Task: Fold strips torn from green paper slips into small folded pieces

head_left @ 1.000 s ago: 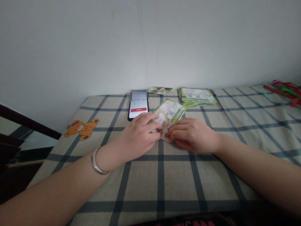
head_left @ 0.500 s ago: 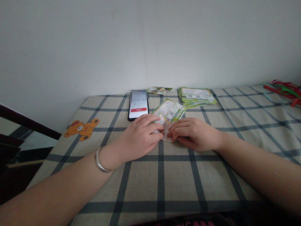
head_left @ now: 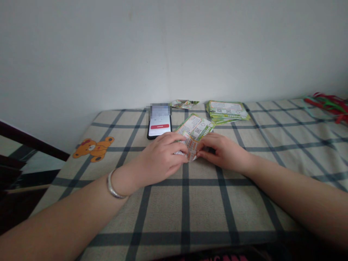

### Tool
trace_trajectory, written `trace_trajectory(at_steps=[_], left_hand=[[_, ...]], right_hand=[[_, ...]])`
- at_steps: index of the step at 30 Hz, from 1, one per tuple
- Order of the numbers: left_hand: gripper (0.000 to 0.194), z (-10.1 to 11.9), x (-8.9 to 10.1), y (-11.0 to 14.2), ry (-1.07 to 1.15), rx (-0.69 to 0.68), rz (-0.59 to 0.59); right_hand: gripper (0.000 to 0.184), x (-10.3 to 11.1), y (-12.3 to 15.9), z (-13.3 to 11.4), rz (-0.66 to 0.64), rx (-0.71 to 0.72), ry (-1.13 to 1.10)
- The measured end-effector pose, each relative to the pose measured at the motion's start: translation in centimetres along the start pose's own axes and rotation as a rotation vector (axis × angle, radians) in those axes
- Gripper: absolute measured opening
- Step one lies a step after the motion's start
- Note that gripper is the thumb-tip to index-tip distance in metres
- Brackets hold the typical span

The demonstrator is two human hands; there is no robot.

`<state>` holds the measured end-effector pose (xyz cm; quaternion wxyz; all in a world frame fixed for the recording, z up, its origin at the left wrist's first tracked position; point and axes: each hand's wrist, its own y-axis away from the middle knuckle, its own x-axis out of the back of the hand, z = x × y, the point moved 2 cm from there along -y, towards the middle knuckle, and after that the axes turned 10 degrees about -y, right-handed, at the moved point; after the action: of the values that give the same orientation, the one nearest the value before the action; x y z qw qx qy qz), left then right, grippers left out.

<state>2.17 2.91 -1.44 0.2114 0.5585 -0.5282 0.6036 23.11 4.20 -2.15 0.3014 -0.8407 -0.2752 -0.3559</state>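
A green and white printed leaflet (head_left: 193, 129) lies slanted on the checked cloth, its near part between my two hands. My left hand (head_left: 165, 156), below a silver bangle, has its fingers curled over the leaflet's left edge. The thumb of that hand is hidden. On the opposite side my right hand (head_left: 221, 150) pinches the leaflet's near right edge between thumb and fingers. Just beyond my left hand is a phone (head_left: 160, 127) with a lit screen and a red button.
Behind the leaflet, a stack of similar leaflets (head_left: 227, 110) and a folded leaflet (head_left: 185, 104) lie close to the wall (head_left: 174, 50). An orange bear cutout (head_left: 94, 149) is at the left on the checked tablecloth (head_left: 163, 214). Red and green items (head_left: 330, 105) lie far right.
My right hand has shifted slightly up along the leaflet's edge, and its thumb and fingers now form a visible pinch. My left hand stays nearly in place.
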Motion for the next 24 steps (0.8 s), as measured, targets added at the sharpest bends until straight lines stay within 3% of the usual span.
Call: trace_trajectory(at_steps=[8, 24], left_hand=[[0.019, 0.0, -0.2, 0.2, 0.032, -0.002, 0.006], [0.020, 0.3, -0.3, 0.2, 0.064, -0.004, -0.018]], right_hand=[[0.010, -0.7, -0.1, 0.1, 0.088, -0.075, 0.091], [0.008, -1.0, -1.0, 1.0, 0.095, -0.065, 0.042]])
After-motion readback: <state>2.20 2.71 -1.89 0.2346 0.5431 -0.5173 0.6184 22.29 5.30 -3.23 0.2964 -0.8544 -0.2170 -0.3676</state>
